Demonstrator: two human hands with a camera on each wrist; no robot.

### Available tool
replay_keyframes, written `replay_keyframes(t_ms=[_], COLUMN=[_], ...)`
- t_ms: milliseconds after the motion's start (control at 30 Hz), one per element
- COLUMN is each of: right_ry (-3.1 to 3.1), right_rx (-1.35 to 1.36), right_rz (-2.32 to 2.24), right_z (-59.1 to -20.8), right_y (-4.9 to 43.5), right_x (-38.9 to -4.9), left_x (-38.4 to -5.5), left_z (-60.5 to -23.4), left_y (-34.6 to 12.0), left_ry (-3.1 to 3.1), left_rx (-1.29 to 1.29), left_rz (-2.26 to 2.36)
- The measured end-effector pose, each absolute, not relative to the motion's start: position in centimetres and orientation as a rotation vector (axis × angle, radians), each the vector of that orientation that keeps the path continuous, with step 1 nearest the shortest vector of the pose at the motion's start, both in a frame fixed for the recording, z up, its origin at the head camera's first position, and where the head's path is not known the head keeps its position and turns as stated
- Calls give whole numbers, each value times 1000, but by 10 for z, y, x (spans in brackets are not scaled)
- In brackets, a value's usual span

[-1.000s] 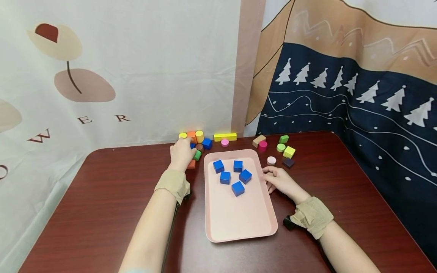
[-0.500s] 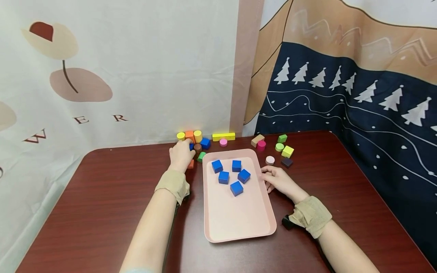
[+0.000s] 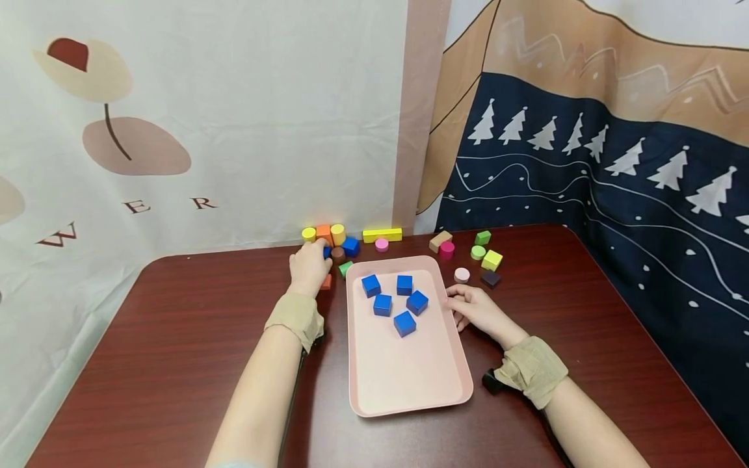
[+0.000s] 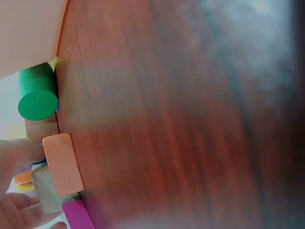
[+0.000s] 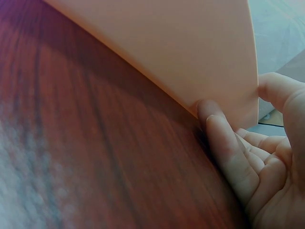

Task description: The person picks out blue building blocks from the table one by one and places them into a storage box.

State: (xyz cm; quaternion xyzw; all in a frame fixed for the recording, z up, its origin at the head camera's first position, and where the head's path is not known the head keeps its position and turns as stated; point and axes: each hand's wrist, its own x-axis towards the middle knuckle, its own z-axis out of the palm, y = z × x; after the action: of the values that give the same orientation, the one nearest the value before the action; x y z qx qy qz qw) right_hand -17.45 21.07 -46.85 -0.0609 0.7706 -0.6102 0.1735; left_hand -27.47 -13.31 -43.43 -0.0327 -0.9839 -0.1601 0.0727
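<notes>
In the head view, my left hand [image 3: 307, 269] is among a cluster of coloured blocks at the table's back edge. Its thumb and forefinger pinch a blue block [image 3: 327, 252], largely hidden by the hand. The left wrist view shows a green cylinder [image 4: 38, 105], an orange block [image 4: 63, 164], a greyish block [image 4: 47, 188] and a purple block [image 4: 79, 214] around the fingers. My right hand [image 3: 478, 309] grips the right side of a pink tray [image 3: 409, 380], thumb at the rim, fingers against the outer wall. Several blue cubes [image 3: 383, 305] lie in the tray's far half.
Behind the tray lie a long yellow block [image 3: 382, 235] and a pink disc [image 3: 381, 245]. To the right are a tan block [image 3: 441, 241], a pale disc [image 3: 461, 275], a yellow-green cube [image 3: 492, 260] and a dark block [image 3: 490, 279]. Curtains hang behind the table [image 3: 193, 351].
The green block beside my left hand has shifted right, towards the tray, and the left fingers have closed in on the blue block. My right hand stays at the tray; the view has shifted slightly.
</notes>
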Motion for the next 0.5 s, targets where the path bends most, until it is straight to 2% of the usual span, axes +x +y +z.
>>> replay_keyframes(t_ms=[500], right_ry=[2185], right_rx=[-170], right_rz=[-1728], right_z=[-469], right_y=[211], right_x=[-176], left_x=[-275], left_z=[-431], left_y=[-133], left_ry=[-2970], left_rx=[-140], left_rz=[-479])
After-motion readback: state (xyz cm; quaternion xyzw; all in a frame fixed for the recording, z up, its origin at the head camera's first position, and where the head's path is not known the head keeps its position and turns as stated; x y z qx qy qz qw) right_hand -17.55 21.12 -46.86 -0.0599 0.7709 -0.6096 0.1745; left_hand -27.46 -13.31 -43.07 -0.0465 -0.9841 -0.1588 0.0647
